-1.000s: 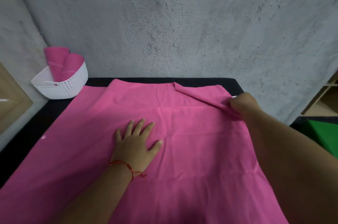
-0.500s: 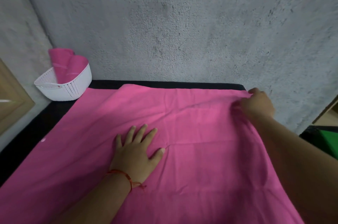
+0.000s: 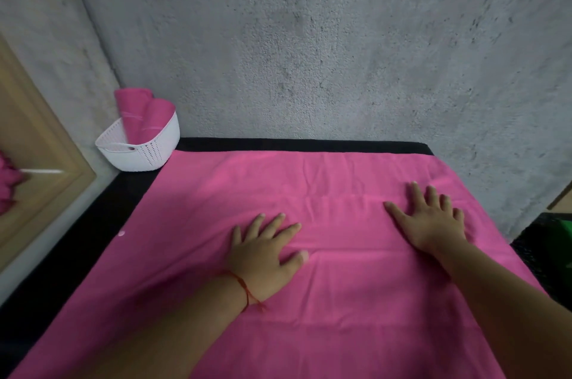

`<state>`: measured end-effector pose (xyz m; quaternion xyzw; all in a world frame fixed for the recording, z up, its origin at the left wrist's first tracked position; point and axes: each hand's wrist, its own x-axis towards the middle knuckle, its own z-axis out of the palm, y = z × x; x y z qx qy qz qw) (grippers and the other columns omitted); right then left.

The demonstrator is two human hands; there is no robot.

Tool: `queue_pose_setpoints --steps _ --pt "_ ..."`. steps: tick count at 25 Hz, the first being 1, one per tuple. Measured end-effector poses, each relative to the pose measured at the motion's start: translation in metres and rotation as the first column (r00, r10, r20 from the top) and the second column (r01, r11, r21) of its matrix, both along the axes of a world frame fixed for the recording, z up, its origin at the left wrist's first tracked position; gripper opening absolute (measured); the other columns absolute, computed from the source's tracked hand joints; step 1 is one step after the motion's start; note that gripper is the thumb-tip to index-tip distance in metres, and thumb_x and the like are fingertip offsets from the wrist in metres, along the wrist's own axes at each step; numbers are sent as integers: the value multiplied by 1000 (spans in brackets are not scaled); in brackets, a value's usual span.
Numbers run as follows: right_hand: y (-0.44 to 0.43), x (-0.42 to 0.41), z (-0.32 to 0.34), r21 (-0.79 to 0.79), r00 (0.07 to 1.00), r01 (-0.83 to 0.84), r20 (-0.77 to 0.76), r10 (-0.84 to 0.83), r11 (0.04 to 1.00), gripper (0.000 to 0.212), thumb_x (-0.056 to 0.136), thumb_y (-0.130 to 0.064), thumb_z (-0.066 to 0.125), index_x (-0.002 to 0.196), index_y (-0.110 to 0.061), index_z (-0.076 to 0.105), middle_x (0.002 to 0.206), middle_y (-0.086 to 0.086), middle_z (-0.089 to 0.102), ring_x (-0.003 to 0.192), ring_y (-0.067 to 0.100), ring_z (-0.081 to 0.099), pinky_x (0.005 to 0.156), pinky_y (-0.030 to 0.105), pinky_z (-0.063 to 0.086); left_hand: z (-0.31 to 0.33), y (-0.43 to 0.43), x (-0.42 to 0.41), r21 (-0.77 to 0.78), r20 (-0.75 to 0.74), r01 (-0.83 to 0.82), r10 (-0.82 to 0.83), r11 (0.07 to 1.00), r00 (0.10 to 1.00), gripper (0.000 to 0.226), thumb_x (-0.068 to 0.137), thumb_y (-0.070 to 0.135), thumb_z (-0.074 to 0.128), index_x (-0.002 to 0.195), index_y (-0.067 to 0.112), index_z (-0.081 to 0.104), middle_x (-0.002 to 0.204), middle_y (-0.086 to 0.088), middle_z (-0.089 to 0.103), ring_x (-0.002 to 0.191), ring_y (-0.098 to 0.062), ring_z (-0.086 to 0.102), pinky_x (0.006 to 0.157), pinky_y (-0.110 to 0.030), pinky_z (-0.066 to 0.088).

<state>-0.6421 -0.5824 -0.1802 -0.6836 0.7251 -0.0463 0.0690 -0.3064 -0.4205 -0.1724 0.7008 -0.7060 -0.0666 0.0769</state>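
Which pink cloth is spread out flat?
The large pink cloth under the left hand and right hand; the two rolled cloths stand in the white basket.

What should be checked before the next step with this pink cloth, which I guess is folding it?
1. The pink cloth is spread flat on the black table: ok, only faint creases.
2. Its far edge is straight, with no corner turned over: ok.
3. The left hand lies flat on the cloth, fingers straight: ok.
4. The right hand lies flat on it too: ok.
5. The near edge is lined up: cannot tell, it is out of view.
6. The white basket holding rolled cloths is off the cloth: ok.
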Motion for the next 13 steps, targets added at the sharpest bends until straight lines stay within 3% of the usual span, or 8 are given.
queue_pose_setpoints --steps 2,3,5,7,10,13 --pt "0 2 0 28 1000 -15 -24 16 999 106 78 -101 6 167 -43 5 178 5 5 162 39 8 128 62 11 6 -27 39 -181 -68 -146 136 973 988 74 91 71 20 151 35 47 158 9 48 145 -22 41 118 -48 34" --pt "0 1 -1 30 1000 -16 -27 16 999 106 78 -101 5 167 -44 5 178 5 4 162 39 8 127 63 11 7 -44 70 -189 -49 -228 223 955 974 74 92 68 21 150 31 48 157 5 49 145 -24 42 117 -49 36" --pt "-2 0 -3 33 1000 -13 -23 13 999 107 77 -102 4 167 -45 5 178 3 3 162 38 6 127 63 10 3 -69 130 -21 53 -346 347 938 936 71 97 71 23 159 36 33 169 7 29 155 -27 25 121 -57 26" --pt "-3 -3 -3 42 1000 -10 -30 11 999 106 76 -102 5 167 -46 4 178 1 2 163 37 5 127 64 10 -6 -84 166 150 106 -364 351 919 930 76 94 82 18 162 49 11 173 14 6 160 -27 8 122 -63 15" --pt "-8 -5 -4 70 998 -3 -62 7 998 106 75 -103 5 166 -49 1 179 -1 0 163 36 4 127 65 11 -9 -96 183 186 113 -352 336 917 935 83 84 94 10 158 59 -1 173 18 -6 161 -25 -2 120 -67 7" --pt "-16 -3 7 98 997 42 -72 -35 994 108 72 -102 5 166 -50 3 178 -2 2 162 38 7 124 69 14 5 -110 183 217 128 -398 378 891 917 80 86 90 9 158 58 -2 173 16 -8 161 -30 -3 119 -71 7"
